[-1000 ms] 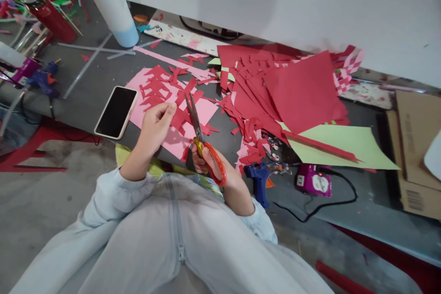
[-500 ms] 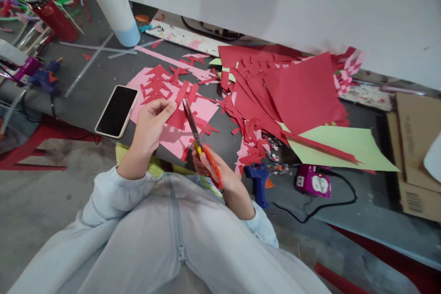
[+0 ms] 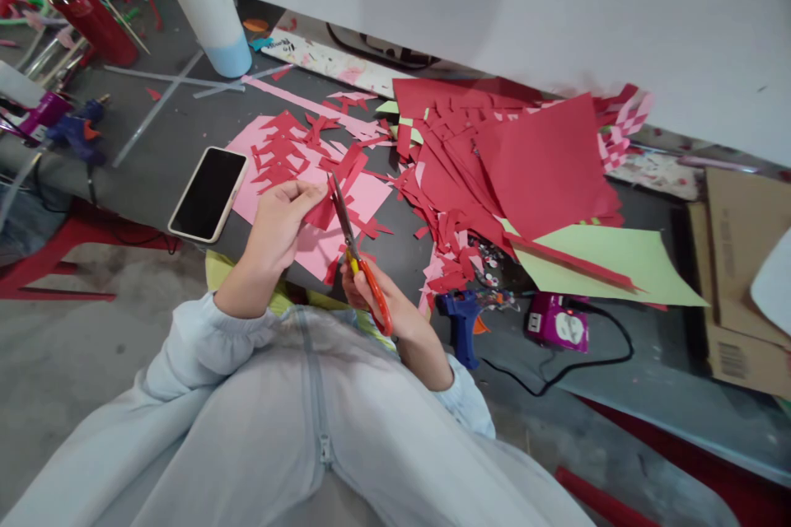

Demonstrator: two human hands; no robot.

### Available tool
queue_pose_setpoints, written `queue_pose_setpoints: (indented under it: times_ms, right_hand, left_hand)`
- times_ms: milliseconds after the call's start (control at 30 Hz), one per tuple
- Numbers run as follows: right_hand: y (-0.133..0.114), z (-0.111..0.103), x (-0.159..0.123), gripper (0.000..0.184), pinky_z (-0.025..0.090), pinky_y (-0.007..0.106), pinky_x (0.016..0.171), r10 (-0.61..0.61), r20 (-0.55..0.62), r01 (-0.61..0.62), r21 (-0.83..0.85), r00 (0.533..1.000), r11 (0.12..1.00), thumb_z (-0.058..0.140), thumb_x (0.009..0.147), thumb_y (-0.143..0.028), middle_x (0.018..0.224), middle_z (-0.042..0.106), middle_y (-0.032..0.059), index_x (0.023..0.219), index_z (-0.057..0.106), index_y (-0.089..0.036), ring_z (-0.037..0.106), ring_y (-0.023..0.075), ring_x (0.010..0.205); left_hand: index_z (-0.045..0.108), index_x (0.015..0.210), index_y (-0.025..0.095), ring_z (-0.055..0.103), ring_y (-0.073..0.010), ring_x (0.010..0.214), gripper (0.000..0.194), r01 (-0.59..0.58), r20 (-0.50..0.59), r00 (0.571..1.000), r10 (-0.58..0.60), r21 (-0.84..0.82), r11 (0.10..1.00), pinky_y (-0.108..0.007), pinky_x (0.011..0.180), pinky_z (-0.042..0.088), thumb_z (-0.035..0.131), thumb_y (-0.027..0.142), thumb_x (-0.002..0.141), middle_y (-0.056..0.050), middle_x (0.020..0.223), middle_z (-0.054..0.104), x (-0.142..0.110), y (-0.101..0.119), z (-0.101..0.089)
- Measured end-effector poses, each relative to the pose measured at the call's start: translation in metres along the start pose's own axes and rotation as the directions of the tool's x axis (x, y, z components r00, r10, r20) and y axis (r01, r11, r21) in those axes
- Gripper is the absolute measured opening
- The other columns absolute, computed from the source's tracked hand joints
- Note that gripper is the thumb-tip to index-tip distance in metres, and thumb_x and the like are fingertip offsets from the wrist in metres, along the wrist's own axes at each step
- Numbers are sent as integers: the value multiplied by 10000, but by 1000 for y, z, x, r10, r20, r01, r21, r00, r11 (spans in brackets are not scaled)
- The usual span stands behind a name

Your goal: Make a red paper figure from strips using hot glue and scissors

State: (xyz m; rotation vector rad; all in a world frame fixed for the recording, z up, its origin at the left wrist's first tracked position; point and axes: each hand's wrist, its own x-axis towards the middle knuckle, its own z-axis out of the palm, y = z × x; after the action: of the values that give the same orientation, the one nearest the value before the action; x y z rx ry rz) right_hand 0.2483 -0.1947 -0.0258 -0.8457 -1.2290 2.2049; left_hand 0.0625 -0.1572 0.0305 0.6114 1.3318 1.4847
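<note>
Between thumb and fingers, my left hand [image 3: 281, 222] pinches a piece of red paper [image 3: 321, 212]. My right hand [image 3: 386, 296] is wrapped round the orange and yellow handles of a pair of scissors [image 3: 353, 243]. The blades point up and away, against the right side of the red paper. Under both lies a sheet of pink paper [image 3: 315, 257], scattered with red paper cut-outs [image 3: 281, 150]. To the left of my left hand lies a phone [image 3: 208, 193] with a dark screen.
Right of my hands are a heap of red paper sheets [image 3: 537, 165], a light green sheet [image 3: 648, 263], a blue glue gun [image 3: 462, 325] and a purple box [image 3: 557, 321] with a black cable. A white and blue bottle [image 3: 207, 12] and a red can [image 3: 92, 20] stand at back left.
My left hand has shifted slightly right with the red paper, which is now tilted differently at the blades. The scissors stay nearly in place. The view has moved a little.
</note>
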Motion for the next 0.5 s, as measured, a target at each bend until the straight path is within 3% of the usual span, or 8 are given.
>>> queue_pose_setpoints:
  times_ms: [133,300,500]
  right_hand:
    - [3,2,1,350,238,254,523,3,-2,-3,33,1000,999,563,937,-588,688,364,-53,941,549,-238,295,92,576]
    - [1,4,3,403,231,286,521,-4,-16,5,106,1000,994,633,868,-633,702,349,-51,894,503,-252,278,101,559]
    - [2,5,6,414,224,298,509,4,-26,-1,105,1000,994,607,872,-657,708,364,-45,924,502,-260,274,104,546]
  left_hand:
    - [667,607,150,512,-48,539,202,72,18,997,-71,-27,997,-168,542,418,813,211,733,28,597,604,-3,0,6]
    - [612,591,154,448,-43,475,273,131,25,991,-130,-42,990,-165,481,369,821,268,724,51,523,527,-7,-1,11]
    - [613,599,148,422,-34,474,305,82,35,996,-81,-32,996,-167,463,329,844,317,705,55,526,505,-8,-8,12]
